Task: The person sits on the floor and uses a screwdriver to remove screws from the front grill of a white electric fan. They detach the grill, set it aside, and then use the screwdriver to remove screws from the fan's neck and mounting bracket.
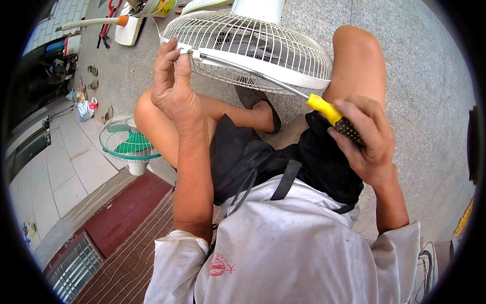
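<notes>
A white electric fan (304, 79) with a round wire guard stands before me, between my knees. My left hand (174, 93) is at the left end of its white rim band, thumb and fingertips closed on it beside a small clasp (196, 55). In my right hand (369, 139) is a screwdriver (324, 107) with a yellow and black handle, gripped by the handle. Its long metal shaft slants along the front of the rim up to the clasp. The tip's exact contact there is too small to tell.
A smaller fan with green blades (130, 143) stands to the left. At the far left are a bucket (157, 7), a red-handled tool (105, 28) and a pale hose with an orange end (96, 22). Behind it lies a white bag (85, 110). My legs flank the work.
</notes>
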The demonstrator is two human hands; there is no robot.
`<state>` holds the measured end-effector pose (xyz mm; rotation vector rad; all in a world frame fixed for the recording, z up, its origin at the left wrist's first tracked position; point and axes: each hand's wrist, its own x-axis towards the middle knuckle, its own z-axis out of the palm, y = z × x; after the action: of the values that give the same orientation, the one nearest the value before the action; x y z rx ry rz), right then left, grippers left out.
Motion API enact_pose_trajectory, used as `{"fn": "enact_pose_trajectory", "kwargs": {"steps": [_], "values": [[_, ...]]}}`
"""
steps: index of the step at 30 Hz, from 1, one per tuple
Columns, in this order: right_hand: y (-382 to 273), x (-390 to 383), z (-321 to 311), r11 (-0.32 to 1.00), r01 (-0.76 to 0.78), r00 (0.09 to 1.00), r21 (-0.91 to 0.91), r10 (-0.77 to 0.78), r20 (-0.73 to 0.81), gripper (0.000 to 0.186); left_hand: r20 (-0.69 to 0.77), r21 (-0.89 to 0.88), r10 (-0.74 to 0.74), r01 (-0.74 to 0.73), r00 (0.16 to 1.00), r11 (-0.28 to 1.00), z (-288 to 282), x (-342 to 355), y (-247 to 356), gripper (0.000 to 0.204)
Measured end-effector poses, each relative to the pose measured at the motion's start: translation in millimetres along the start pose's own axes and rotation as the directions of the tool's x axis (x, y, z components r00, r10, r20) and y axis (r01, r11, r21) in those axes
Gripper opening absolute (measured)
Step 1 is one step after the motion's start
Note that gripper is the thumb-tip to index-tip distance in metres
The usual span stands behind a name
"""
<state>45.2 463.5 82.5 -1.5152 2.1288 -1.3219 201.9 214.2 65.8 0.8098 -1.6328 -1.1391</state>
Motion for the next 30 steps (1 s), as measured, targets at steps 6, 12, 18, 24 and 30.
{"fn": "enact_pose_trajectory", "kwargs": {"steps": [6, 12, 18, 24, 30], "values": [[7.8, 9.0, -6.2, 0.996, 0.077, 0.997, 0.038, -0.077, -0.001, 0.046, 0.032, 0.009, 0.052, -0.052, 0.998, 0.999, -11.6, 5.8, -20.4, 0.015], [3.4, 4.9, -2.4, 0.993, 0.018, 0.999, 0.116, -0.022, 0.039, 0.044, 0.026, 0.066, 0.037, -0.039, 0.999, 0.997, -4.7, 5.7, -8.1, 0.014], [-5.5, 22.4, -11.2, 0.145, -0.806, 0.538, 0.574, 0.582, 0.610, 0.031, 0.002, 0.014, 0.033, -0.033, 0.999, 0.999, -4.9, 4.5, -10.8, 0.014], [-11.4, 28.2, -6.2, 0.266, -0.770, 0.590, 0.580, 0.643, 0.488, 0.032, 0.030, 0.049, 0.027, -0.029, 0.999, 0.998, -14.7, 7.6, -12.7, 0.014], [-7.0, 9.1, 9.9, 0.999, -0.040, 0.999, 0.022, 0.040, 0.002, 0.050, 0.119, 0.070, 0.040, -0.049, 0.992, 0.996, -22.0, 14.7, -12.8, 0.015]]}}
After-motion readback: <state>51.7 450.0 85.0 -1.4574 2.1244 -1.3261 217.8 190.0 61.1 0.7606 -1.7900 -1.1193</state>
